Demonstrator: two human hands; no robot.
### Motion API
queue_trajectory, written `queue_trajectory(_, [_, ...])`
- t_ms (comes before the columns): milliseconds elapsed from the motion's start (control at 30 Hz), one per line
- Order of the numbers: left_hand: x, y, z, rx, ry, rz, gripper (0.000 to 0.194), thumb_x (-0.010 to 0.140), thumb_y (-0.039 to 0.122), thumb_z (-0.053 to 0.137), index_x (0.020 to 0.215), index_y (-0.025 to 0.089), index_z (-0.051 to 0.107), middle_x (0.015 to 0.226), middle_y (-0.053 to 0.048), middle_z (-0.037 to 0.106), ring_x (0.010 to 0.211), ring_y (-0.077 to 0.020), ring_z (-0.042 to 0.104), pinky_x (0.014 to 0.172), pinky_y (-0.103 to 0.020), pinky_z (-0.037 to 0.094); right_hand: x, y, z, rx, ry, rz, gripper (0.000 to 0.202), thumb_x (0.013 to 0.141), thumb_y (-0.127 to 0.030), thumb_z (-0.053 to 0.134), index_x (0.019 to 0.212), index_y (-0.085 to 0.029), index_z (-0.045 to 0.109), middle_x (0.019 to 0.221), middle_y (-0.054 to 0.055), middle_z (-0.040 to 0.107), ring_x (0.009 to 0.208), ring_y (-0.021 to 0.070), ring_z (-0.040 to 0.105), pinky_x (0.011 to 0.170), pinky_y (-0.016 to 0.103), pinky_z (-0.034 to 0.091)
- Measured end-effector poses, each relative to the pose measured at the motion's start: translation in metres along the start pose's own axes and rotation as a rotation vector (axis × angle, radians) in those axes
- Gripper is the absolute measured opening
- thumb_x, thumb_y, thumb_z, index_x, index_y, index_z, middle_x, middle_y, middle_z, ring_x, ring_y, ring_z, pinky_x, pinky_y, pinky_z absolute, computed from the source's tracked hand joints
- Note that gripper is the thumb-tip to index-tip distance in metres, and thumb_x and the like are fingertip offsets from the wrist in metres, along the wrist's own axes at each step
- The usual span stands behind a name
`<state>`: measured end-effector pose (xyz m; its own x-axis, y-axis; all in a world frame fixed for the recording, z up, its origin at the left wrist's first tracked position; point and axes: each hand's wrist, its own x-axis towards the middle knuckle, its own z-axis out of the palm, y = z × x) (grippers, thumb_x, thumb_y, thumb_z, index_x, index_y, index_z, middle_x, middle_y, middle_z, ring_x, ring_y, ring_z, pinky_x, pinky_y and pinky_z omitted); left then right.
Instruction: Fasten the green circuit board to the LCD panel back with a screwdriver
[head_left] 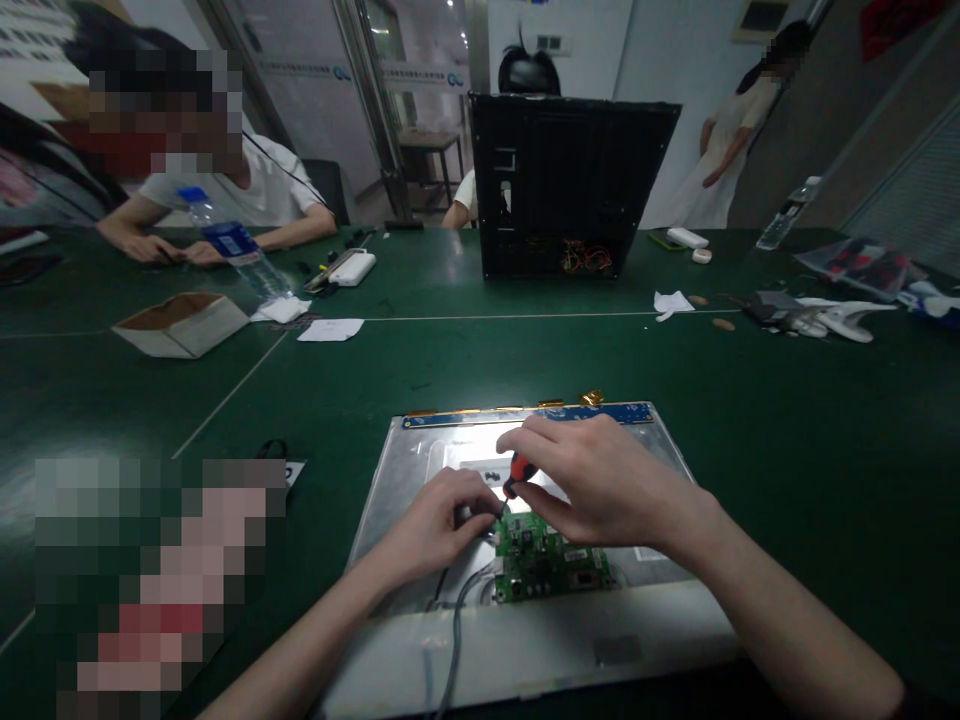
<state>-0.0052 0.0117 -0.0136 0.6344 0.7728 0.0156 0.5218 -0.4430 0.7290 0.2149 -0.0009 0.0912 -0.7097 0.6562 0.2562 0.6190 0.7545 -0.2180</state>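
Note:
My right hand (592, 475) grips a red and black screwdriver (520, 468), its tip pointing down to the upper left corner of a green circuit board (551, 565). Close beside that corner, my left hand (454, 515) has its thumb and fingers drawn together near the screwdriver tip. Whatever may be between those fingers is too small to make out. Under the board lies a flat silver display panel (390, 490) with a blue strip (525, 415) along its far edge. A grey cable (459, 630) runs from the board's left side toward me.
A black panel housing (570, 180) stands upright across the table. An open cardboard box (180, 330), a water bottle (240, 250) and paper (330, 330) are at the left. Tools and a plastic bag (855, 268) lie right. A co-worker (247, 190) sits opposite at left; others are behind.

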Motion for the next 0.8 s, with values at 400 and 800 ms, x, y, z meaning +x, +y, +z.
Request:
queue_trajectory(400, [0.0001, -0.0038, 0.0012, 0.013, 0.006, 0.025, 0.005, 0.082, 0.017, 0.062, 0.082, 0.019, 0.066, 0.077, 0.000, 0.064, 0.077, -0.0194, 0.056, 0.079, -0.033, 0.038, 0.0020, -0.0007, 0.0006, -0.017, -0.024, 0.008, 0.015, 0.094, -0.030, 0.050, 0.099, -0.017, 0.056, 0.085, 0.003, 0.065, 0.066, 0.0147, 0.053, 0.051, 0.028, 0.025])
queue_trajectory(800, [-0.0001, -0.0046, 0.0016, 0.013, 0.028, 0.043, 0.005, 0.084, 0.018, 0.062, 0.080, 0.019, 0.066, 0.077, 0.000, 0.065, 0.073, -0.0186, 0.055, 0.076, -0.032, 0.038, 0.0011, -0.0044, -0.0048, 0.047, -0.092, 0.017, 0.017, 0.091, -0.023, 0.045, 0.103, -0.015, 0.055, 0.092, 0.005, 0.063, 0.072, 0.0152, 0.051, 0.054, 0.028, 0.027])
